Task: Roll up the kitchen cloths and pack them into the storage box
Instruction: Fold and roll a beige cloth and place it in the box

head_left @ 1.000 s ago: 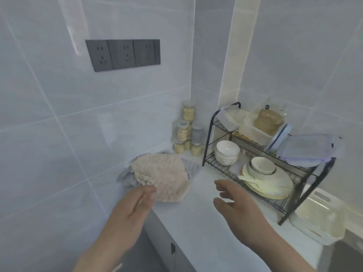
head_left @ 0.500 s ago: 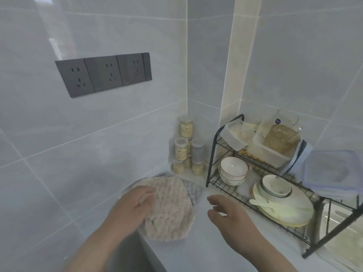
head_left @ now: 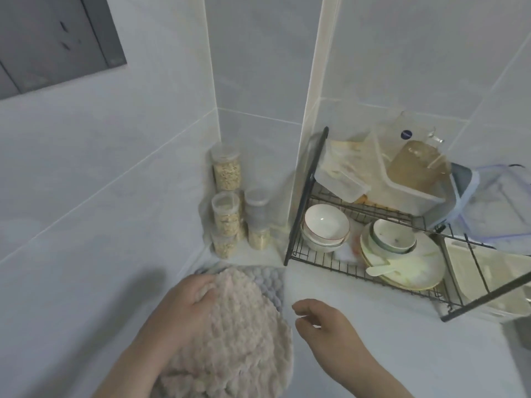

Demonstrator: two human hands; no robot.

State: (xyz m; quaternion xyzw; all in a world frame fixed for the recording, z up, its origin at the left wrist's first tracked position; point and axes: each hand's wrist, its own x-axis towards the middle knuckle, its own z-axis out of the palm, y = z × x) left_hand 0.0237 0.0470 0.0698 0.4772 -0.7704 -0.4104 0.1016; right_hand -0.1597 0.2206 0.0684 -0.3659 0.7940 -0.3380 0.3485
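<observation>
Left hand (head_left: pixel 184 308) grips the far left edge of a beige cloth (head_left: pixel 238 346), fingertips sunk into its pile. Just to the right of the cloth the right hand (head_left: pixel 324 326) hovers, fingers loosely curled and holding nothing. Thick, nubbly and rounded at its edge, the cloth bulges up from the pale counter (head_left: pixel 373 311) in front of the person. A grey cloth (head_left: pixel 271 282) of the same bobbled weave lies under its far side, just beyond the left hand's fingers. Past the right hand stands a black wire dish rack (head_left: pixel 304 196) holding stacked bowls (head_left: pixel 326 225) and plates (head_left: pixel 408 268), with a white plastic box (head_left: pixel 500 280) partly hidden behind its right end. Clear jars (head_left: pixel 227 196) of grain fill the tiled corner beyond the left hand. Half a second earlier the left hand lay flatter on top of the cloth, which sat spread on the counter. The cloth now rises nearer the camera, and the right hand has stayed empty beside it.
</observation>
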